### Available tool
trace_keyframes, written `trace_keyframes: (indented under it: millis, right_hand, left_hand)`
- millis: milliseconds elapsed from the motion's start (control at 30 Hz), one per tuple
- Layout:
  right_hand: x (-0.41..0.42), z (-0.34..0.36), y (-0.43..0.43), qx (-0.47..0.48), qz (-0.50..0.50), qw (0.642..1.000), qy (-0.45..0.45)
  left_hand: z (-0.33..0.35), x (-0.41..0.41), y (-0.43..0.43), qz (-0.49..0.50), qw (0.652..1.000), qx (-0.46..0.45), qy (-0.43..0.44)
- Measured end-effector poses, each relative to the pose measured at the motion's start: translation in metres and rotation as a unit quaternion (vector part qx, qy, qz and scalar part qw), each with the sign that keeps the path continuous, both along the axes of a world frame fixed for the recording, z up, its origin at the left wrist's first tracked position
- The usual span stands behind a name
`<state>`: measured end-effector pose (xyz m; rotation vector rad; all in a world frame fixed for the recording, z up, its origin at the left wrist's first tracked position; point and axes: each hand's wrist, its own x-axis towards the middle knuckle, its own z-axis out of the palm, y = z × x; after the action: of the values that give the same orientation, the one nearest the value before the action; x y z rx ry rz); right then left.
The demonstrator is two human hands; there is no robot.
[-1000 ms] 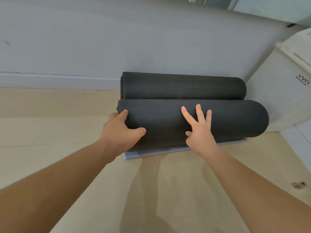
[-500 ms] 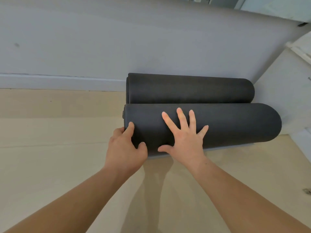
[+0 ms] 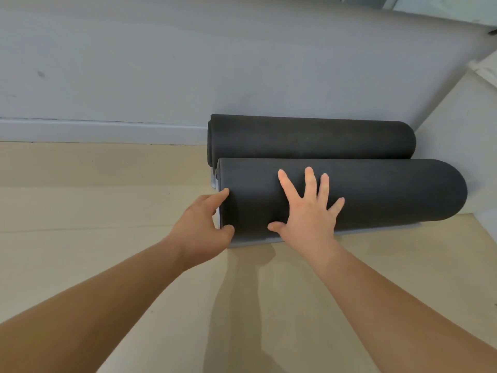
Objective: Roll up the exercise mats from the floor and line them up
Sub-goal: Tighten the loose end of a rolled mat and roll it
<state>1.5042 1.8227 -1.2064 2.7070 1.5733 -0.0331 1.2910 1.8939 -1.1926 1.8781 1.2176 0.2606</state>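
Left grip [image 3: 200, 224] is curled round the left end of the near mat [image 3: 390, 195]: its forefinger lies against the upper corner of that end, its thumb presses the front of the roll lower down, and the other fingers are hidden behind the end of the roll. Right grip [image 3: 309, 214] is released, laid flat on the front of the same roll a little to the right of the left one, fingers straight and spread wide, thumb stretched out to the left along the lower part of the roll. Both forearms are bare and reach in from the bottom corners of the view. The near mat is dark grey, rolled up into a thick tube, and lies on the floor [image 3: 80, 211] with its length running left to right. A pale grey strip [image 3: 252, 242] shows under its front edge and at its left end; whether that is the mat's own loose end I cannot tell. The far mat [image 3: 309, 135], also dark and rolled, lies just behind it, side touching side, parallel to it and close against the grey wall [image 3: 188, 63]. Its left end sticks out slightly further left than that of the near one. A pale skirting board [image 3: 80, 130] runs along the foot of the wall to the left of the rolls. A white object [image 3: 462, 125] stands at the right, just beside the right ends of both rolls. The floor is light beige, with the shadows of the arms falling on it below the near roll.
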Motion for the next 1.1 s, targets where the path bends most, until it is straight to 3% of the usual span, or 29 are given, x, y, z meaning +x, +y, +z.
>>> trace_keyframes:
  millis: [133,267,500,600,733,867,1100]
  right_hand:
    - [-0.035,0.012,-0.010,0.086,0.063,0.994,-0.017]
    - [-0.102,0.034,-0.005,0.140,0.174,0.972,0.073]
    - [-0.270,0.076,0.022,-0.069,0.274,0.934,0.220]
    - [-0.359,0.080,0.027,-0.135,0.327,0.905,0.235]
    - [-0.493,0.092,0.027,-0.192,0.450,0.849,0.199]
    - [-0.633,0.103,0.007,-0.236,0.543,0.775,0.223]
    - [-0.809,0.074,-0.109,-0.326,0.580,0.660,0.349]
  left_hand:
    - [0.008,-0.043,-0.002,0.020,0.999,0.020,0.024]
    - [0.019,-0.120,-0.008,0.027,0.998,-0.022,0.054]
    - [0.038,-0.304,-0.058,0.175,0.981,-0.076,0.046]
    - [0.038,-0.381,-0.095,0.274,0.958,-0.086,0.022]
    - [0.040,-0.481,-0.156,0.401,0.912,-0.088,-0.016]
    - [0.050,-0.575,-0.233,0.539,0.837,-0.086,-0.029]
    - [0.063,-0.685,-0.380,0.717,0.694,-0.067,-0.011]
